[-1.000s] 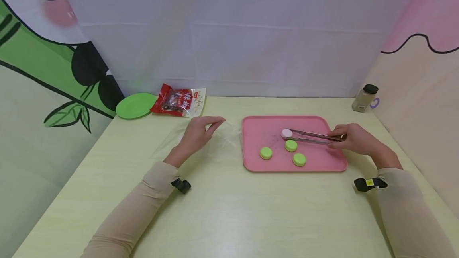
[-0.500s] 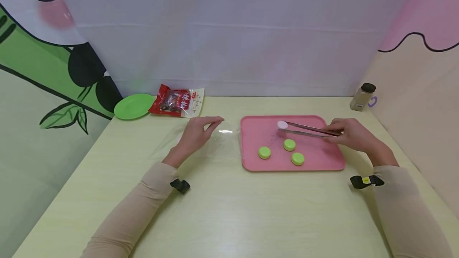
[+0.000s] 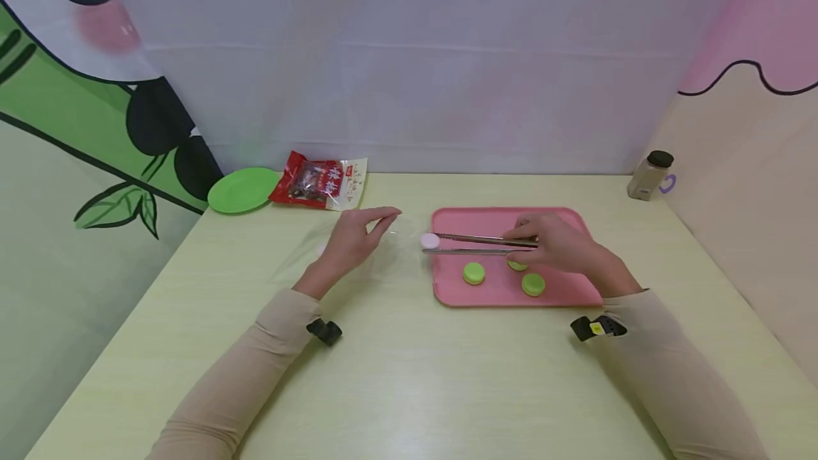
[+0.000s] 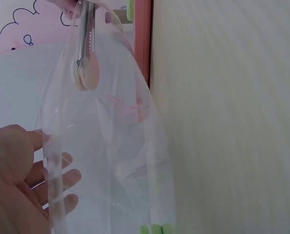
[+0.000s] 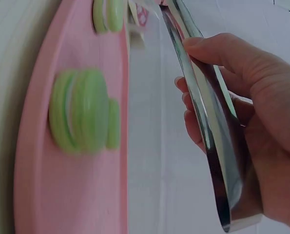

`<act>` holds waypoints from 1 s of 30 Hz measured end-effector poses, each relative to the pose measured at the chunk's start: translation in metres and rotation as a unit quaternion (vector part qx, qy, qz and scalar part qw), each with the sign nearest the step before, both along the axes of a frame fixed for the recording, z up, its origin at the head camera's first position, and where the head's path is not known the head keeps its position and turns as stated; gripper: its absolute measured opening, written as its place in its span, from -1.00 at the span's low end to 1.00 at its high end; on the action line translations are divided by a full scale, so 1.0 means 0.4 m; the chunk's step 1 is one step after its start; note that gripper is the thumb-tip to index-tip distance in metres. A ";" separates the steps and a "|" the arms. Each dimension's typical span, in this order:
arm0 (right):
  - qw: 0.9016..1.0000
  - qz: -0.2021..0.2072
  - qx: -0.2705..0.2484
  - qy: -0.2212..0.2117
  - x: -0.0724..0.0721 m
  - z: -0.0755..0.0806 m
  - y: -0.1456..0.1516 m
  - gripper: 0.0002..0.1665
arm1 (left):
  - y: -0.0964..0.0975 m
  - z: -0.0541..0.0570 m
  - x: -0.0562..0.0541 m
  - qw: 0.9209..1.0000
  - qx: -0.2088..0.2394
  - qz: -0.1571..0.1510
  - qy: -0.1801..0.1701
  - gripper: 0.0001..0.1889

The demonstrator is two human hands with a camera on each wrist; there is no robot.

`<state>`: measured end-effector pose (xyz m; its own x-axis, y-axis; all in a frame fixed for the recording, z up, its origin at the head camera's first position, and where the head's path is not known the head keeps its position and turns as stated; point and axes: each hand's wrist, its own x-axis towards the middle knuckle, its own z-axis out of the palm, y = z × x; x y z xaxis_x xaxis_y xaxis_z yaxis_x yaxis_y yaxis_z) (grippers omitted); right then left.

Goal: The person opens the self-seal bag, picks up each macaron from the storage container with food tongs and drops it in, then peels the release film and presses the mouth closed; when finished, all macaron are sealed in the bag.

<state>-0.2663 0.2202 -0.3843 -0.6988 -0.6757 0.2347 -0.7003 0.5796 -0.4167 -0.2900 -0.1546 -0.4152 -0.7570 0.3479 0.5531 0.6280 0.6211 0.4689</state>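
My left hand (image 3: 351,240) pinches the edge of a clear plastic bag (image 4: 130,156), its mouth spread towards the tray. Several green pieces (image 4: 157,229) show low down in the bag. My right hand (image 3: 556,243) grips metal tongs (image 5: 227,165), which hold a pale pink macaron (image 3: 429,241). That macaron is at the bag's mouth, over the left rim of the pink tray (image 3: 588,293). On the tray lie a green macaron (image 3: 473,273) at the left, another green macaron (image 3: 533,285) near the front, and a third partly hidden under the right hand.
A green plate (image 3: 241,190) and a red and white snack packet (image 3: 319,182) lie at the back left of the table. At the back right stands a jar (image 3: 648,177) with a black lid. Printed cloth hangs behind and at both sides.
My right hand has carried the tongs and the pale pink macaron left, from over the tray to the bag's mouth. The left hand has stayed at the bag.
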 end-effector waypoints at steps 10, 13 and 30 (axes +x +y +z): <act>0.997 -0.034 0.021 -0.071 -0.014 -0.005 -0.138 -0.65 | 0.003 -0.003 0.003 1.000 0.007 -0.013 -0.009 -0.76; 0.995 -0.046 0.025 -0.089 -0.022 -0.002 -0.168 -0.65 | 0.002 -0.003 0.002 1.000 0.011 -0.012 -0.008 -0.76; 0.996 -0.047 0.072 -0.027 -0.053 0.014 -0.237 -0.70 | -0.005 0.011 -0.001 0.999 0.024 0.014 -0.028 -0.74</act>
